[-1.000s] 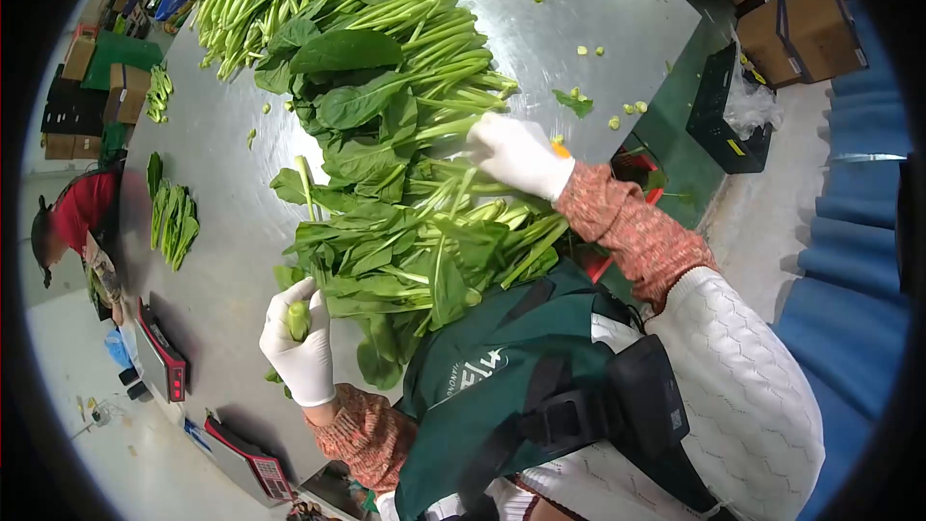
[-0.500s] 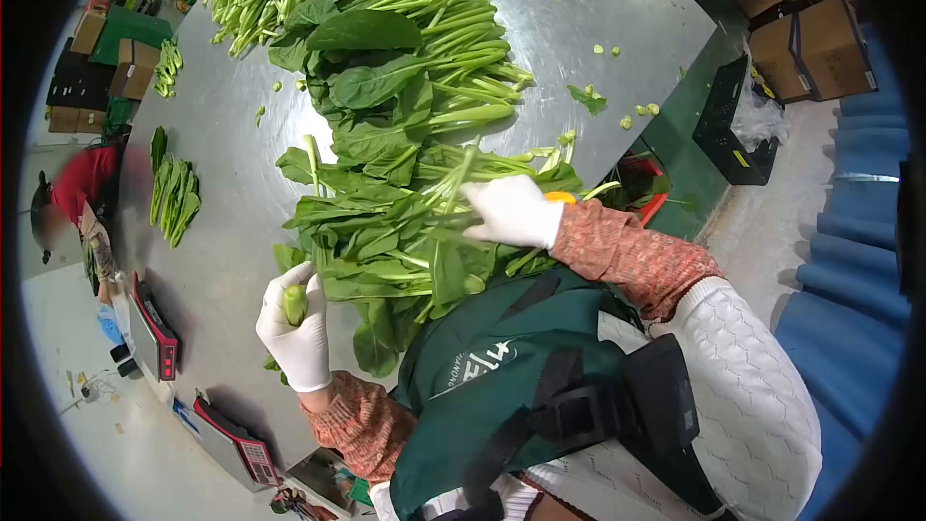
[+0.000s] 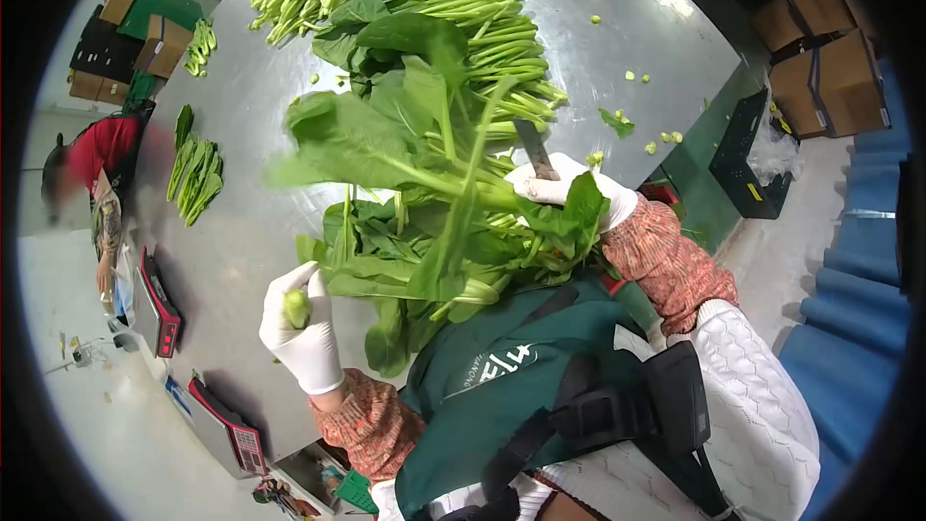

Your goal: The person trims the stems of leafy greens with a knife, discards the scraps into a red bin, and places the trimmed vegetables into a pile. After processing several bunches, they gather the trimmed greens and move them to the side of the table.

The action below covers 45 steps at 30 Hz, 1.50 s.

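Note:
My left hand (image 3: pixel 301 338), in a white glove, is closed around a leafy green whose pale cut stem end (image 3: pixel 297 309) shows between thumb and fingers. My right hand (image 3: pixel 571 191), gloved too, grips a small knife with its dark blade (image 3: pixel 533 148) pointing away from me. The same hand holds a large leafy green stalk (image 3: pixel 415 172) lifted over the pile, its leaves blurred by motion. Beneath it and close to my apron lies a loose heap of leafy greens (image 3: pixel 386 275).
More greens (image 3: pixel 502 39) are stacked across the metal table (image 3: pixel 260 135), with a small bunch (image 3: pixel 196 178) to the left. Stem trimmings (image 3: pixel 637 76) lie on the right. Two scales (image 3: pixel 159 309) line the left edge, near another person (image 3: pixel 101 154). A black crate (image 3: pixel 748 169) stands right.
My right hand has moved slightly right and raised a leafy stalk from the heap; the knife blade now shows. My left hand stays nearly in place. The view has shifted a little.

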Available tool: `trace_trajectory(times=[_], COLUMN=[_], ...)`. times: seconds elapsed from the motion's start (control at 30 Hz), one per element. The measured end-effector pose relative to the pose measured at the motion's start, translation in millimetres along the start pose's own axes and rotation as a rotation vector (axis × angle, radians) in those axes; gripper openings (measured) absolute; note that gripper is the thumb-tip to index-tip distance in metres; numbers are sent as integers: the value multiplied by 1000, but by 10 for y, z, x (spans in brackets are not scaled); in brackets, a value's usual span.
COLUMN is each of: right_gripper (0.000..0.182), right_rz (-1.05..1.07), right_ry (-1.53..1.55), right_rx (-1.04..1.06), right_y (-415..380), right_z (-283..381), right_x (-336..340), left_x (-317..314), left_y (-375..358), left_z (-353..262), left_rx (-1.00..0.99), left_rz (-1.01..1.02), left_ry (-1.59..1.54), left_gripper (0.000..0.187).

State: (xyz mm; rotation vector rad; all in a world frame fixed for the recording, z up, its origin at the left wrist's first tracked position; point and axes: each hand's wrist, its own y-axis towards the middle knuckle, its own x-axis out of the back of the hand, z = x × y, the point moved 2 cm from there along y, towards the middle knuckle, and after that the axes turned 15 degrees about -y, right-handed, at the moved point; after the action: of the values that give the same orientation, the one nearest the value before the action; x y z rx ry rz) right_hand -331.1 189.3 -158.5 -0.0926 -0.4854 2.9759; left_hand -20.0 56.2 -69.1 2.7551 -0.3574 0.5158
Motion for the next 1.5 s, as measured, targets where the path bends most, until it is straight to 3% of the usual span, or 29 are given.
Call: trace_trajectory(times=[0.2, 0.23, 0.3, 0.43, 0.57, 0.7, 0.8, 0.83, 0.93, 1.0, 1.13, 1.2, 1.33, 1.5], right_gripper=[29, 32, 34, 38, 30, 27, 24, 22, 22, 23, 22, 23, 24, 33], right_rz=[12, 31, -99, -106, -150, -103, -133, -329, -401, -304, -333, -283, -48, 60], right_ry=[-288, -119, -168, -226, -208, -118, -225, -622, -547, -267, -456, -437, -146, -142], right_rx=[56, 75, 118, 22, 177, 139, 111, 363, 382, 270, 329, 298, 145, 304], right_y=[67, 90, 109, 52, 22, 89, 157, 197, 105, 37, 63, 65, -16, -16], right_z=[169, 165, 124, 273, 463, 475, 363, 374, 449, 504, 642, 680, 833, 734], right_x=[2, -34, -59, -101, -239, -241, -238, -246, -227, -188, -239, -319, -505, -473], left_x=[-97, -91, -87, -146, -352, -339, -326, -305, -256, -201, -325, -459, -808, -744], left_y=[22, 24, 29, 16, 21, 25, 24, 19, 7, -7, -5, -12, -40, 34], left_z=[-76, -86, -101, -225, -412, -391, -376, -350, -334, -342, -520, -649, -651, -451], left_rx=[-78, -80, -90, -184, -340, -360, -372, -354, -308, -288, -503, -664, -616, -491], left_rz=[10, 8, 1, 37, 103, 109, 84, 66, 5, -32, 21, 186, 229, 283], left_ry=[-8, -5, 3, 61, 107, 151, 130, 125, 105, 138, 190, 220, 410, 185], left_gripper=[16, 16, 16, 14, 17, 20, 20, 19, 18, 18, 20, 32, 44, 38])
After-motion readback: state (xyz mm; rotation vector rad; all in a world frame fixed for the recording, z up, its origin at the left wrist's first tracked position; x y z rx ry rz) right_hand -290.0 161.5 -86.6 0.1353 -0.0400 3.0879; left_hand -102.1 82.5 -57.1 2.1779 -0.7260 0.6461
